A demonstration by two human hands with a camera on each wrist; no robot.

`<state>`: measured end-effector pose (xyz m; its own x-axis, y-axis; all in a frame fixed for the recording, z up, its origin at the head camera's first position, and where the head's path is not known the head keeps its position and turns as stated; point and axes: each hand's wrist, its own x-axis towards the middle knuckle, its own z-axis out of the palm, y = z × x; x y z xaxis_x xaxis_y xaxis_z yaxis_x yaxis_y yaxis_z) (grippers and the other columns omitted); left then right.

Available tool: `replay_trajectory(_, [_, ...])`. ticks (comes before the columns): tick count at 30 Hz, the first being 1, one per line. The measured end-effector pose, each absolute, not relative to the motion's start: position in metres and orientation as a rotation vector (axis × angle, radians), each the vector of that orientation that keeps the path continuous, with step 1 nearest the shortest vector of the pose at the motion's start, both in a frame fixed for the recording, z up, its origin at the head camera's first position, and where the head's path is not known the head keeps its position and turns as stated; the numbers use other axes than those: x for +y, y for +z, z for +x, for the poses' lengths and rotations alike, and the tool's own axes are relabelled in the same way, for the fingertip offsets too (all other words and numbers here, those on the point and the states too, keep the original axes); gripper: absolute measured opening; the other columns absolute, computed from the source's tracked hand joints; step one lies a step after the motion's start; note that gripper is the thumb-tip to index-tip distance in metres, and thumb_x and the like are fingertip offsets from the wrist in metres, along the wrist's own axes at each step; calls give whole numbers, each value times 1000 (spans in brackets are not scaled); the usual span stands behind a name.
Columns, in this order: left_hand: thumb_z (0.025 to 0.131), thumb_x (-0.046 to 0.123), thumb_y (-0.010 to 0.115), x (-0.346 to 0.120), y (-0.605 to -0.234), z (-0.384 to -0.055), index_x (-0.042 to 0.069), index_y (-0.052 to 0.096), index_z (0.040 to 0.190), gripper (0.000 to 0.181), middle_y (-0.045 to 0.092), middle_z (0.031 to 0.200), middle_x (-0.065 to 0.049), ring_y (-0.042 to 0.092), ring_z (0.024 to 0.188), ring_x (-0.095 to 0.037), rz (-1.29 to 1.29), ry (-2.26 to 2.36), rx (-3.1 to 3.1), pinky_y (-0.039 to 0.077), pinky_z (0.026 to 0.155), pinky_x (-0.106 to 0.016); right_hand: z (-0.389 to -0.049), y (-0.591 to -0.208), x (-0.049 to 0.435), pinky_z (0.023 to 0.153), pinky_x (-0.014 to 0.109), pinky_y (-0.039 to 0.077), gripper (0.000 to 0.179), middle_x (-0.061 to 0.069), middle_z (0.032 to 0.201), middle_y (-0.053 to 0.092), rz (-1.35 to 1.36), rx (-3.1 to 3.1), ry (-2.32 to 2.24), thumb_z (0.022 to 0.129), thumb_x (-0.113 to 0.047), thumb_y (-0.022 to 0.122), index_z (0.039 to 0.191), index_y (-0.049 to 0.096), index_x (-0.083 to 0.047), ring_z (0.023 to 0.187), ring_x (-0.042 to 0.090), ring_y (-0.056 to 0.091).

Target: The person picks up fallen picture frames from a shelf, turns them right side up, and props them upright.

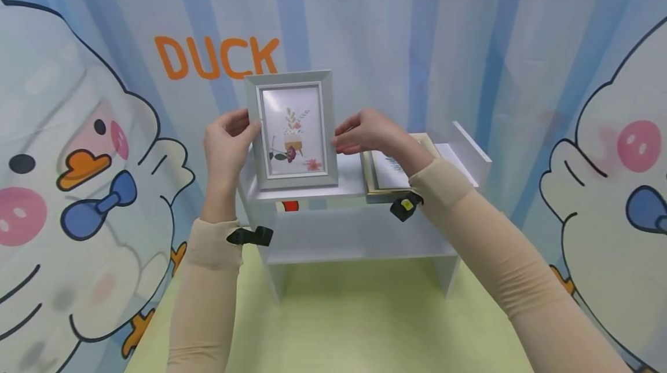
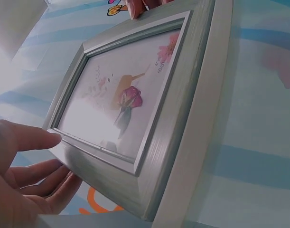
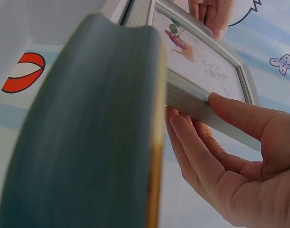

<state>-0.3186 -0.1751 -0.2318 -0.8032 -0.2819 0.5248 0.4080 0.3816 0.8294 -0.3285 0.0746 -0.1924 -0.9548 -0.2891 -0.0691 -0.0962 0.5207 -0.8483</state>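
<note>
A silver-grey picture frame [image 1: 292, 101] stands nearly upright at the left end of a white shelf unit's top. Behind its glazing are a plant print and a dried rose [image 2: 130, 97]. My left hand [image 1: 226, 144] pinches the frame's left side, thumb [image 2: 45, 138] on the front border and fingers behind. At the opposite side, my right hand [image 1: 370, 130] holds the edge, its thumb [image 3: 230, 107] on the frame's side and the other fingers round toward the back. The right forearm crosses over a gold-edged picture frame [image 1: 370, 176] lying on the same top, partly hiding it.
The white shelf unit [image 1: 339, 234] has a lower board and a raised side panel [image 1: 471, 156] at the right. A curtain [image 1: 365, 25] printed with ducks hangs behind. In the right wrist view, a blurred dark teal, gold-edged piece [image 3: 88, 133] blocks much of the left.
</note>
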Motion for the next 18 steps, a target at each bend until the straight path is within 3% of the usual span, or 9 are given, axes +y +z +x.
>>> replay_trajectory(6, [88, 24, 67, -167, -230, -307, 8, 62, 122, 37, 65, 118, -8, 61, 107, -17, -114, -1418, -1936, 50, 95, -27, -326, -191, 83, 93, 36, 52, 40, 15, 118, 65, -364, 2517, -1435, 89, -17, 66, 125, 58, -1, 103, 23, 66])
replay_trajectory(13, [88, 22, 68, -147, -227, -285, 6, 63, 118, 35, 66, 112, -10, 62, 103, -19, -187, -1395, -1861, 51, 93, -31, -319, -191, 107, 97, 40, 49, 41, 18, 124, 60, -377, 2527, -1458, 91, -19, 63, 128, 56, -1, 111, 28, 63])
replay_trajectory(18, [87, 23, 69, -125, -231, -278, 5, 65, 114, 33, 69, 106, -9, 64, 95, -19, -314, -1387, -1929, 54, 87, -29, -318, -192, 130, 91, 33, 53, 42, 19, 126, 59, -353, 2566, -1469, 92, -21, 62, 128, 55, -1, 112, 29, 61])
